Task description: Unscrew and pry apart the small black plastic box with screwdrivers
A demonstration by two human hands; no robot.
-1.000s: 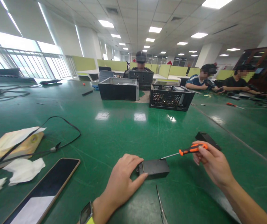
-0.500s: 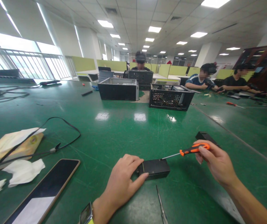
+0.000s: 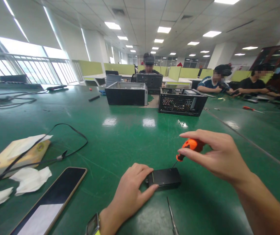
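Note:
A small black rectangular box (image 3: pixel 166 178) lies on the green tabletop. My left hand (image 3: pixel 133 192) grips its left end between thumb and fingers. In my right hand (image 3: pixel 218 156) is an orange and black screwdriver (image 3: pixel 190 146), handle tilted up to the right. Its thin shaft runs down to the top of the box near the far right corner; whether the tip sits in a screw is too small to tell. Just in front of the box lies a slim metal tool (image 3: pixel 171 212), partly cut off by the frame's bottom edge.
On the left are a phone (image 3: pixel 54 192), crumpled tissues (image 3: pixel 30 180), a tissue pack (image 3: pixel 29 153) and a looped black cable (image 3: pixel 81 133). Two computer cases (image 3: pixel 127 94) stand farther back. Three people sit across the table, and a second screwdriver (image 3: pixel 250 108) lies far right.
My right hand has swung the screwdriver from nearly level to steeply upright, its tip still at the box. A dark block behind that hand is now hidden. My left hand keeps its hold.

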